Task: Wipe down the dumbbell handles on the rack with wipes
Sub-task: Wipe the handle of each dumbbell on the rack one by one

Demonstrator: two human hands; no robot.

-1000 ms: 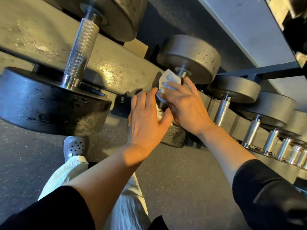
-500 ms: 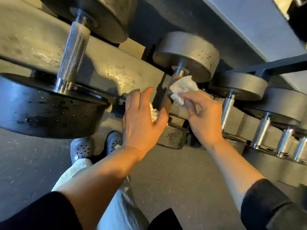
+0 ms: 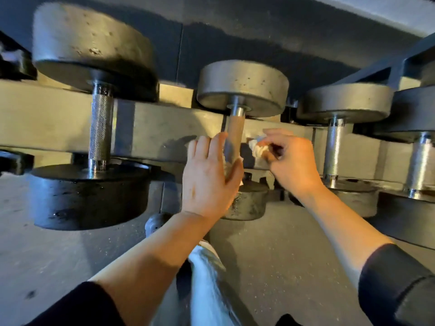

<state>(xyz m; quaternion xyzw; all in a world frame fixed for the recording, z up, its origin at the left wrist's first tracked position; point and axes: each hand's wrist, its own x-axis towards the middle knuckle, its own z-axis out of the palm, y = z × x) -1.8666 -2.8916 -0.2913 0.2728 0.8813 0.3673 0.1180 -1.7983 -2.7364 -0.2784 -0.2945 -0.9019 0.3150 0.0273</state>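
large dumbbell (image 3: pixel 98 128) on rack (image 3: pixel 164 128) at our left | our left hand (image 3: pixel 209 177) flat against middle dumbbell handle (image 3: pixel 234 135), wipe beneath palm | our right hand (image 3: pixel 292 161) pinching crumpled wipe (image 3: pixel 257 149) just beside that handle

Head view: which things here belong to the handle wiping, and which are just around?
In the job:
crumpled white wipe, pinched by right hand
left hand, second white wipe under it
smooth steel middle handle

Just around:
knurled left handle
speckled grey floor
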